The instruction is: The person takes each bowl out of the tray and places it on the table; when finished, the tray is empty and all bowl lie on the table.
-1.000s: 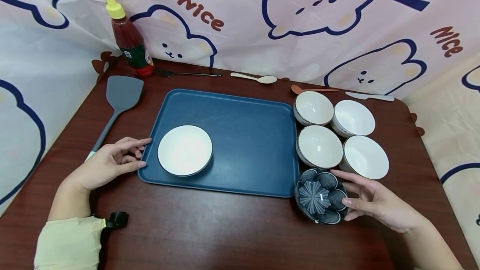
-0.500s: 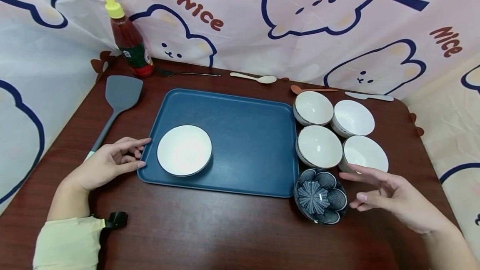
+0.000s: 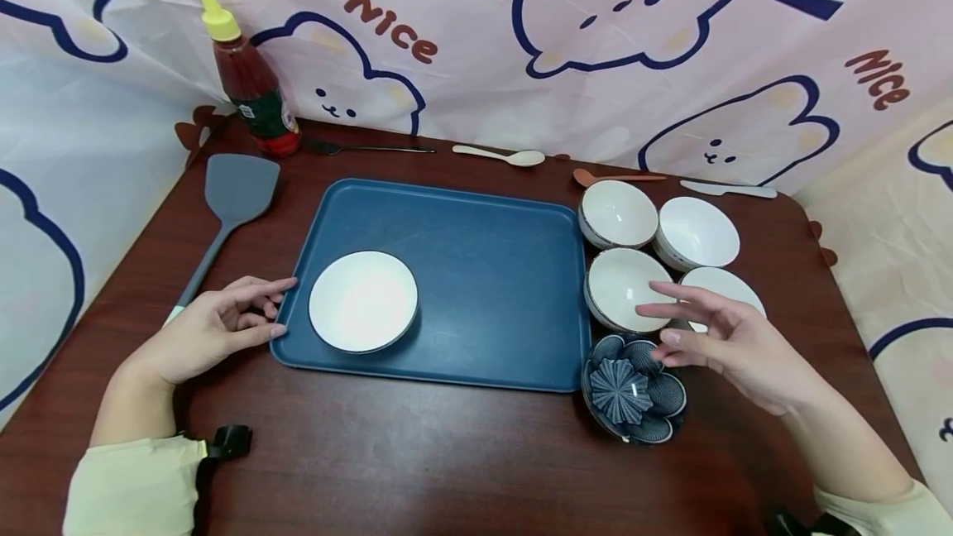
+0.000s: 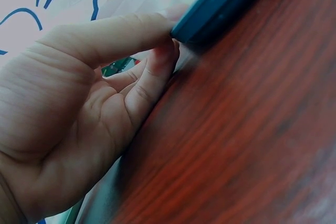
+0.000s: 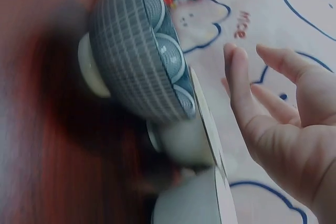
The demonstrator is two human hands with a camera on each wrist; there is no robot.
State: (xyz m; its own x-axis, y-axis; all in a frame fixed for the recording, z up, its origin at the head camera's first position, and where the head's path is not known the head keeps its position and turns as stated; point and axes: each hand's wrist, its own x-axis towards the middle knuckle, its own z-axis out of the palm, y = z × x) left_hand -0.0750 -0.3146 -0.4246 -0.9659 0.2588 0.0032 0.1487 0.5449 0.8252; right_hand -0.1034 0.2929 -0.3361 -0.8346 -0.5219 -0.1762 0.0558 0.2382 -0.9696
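Note:
My left hand [image 3: 212, 327] pinches the left rim of a blue tray [image 3: 484, 296]; in the left wrist view its thumb and a finger meet at the tray edge [image 4: 202, 17]. A white bowl [image 3: 363, 302] sits on the tray's left part. My right hand [image 3: 725, 346], fingers spread and holding nothing, hovers over the bowls at the tray's right side. Below its fingertips is a dark blue flower-patterned bowl [image 3: 621, 391], its checked outside [image 5: 123, 51] seen in the right wrist view. Behind that bowl stand several white bowls [image 3: 620, 284], one partly hidden by the right hand.
Along the back lie a dark fork [image 3: 372, 147], a cream spoon [image 3: 506, 157], a brown spoon [image 3: 618, 178] and a white knife [image 3: 730, 189]. A red sauce bottle [image 3: 253, 89] stands at the back left, near a grey spatula [image 3: 238, 189]. A printed curtain [image 3: 476, 40] encloses the table.
My right hand has let go of the dark patterned bowl, drawn back to the right, then risen and moved left over the bowls. The left hand stays at the tray rim.

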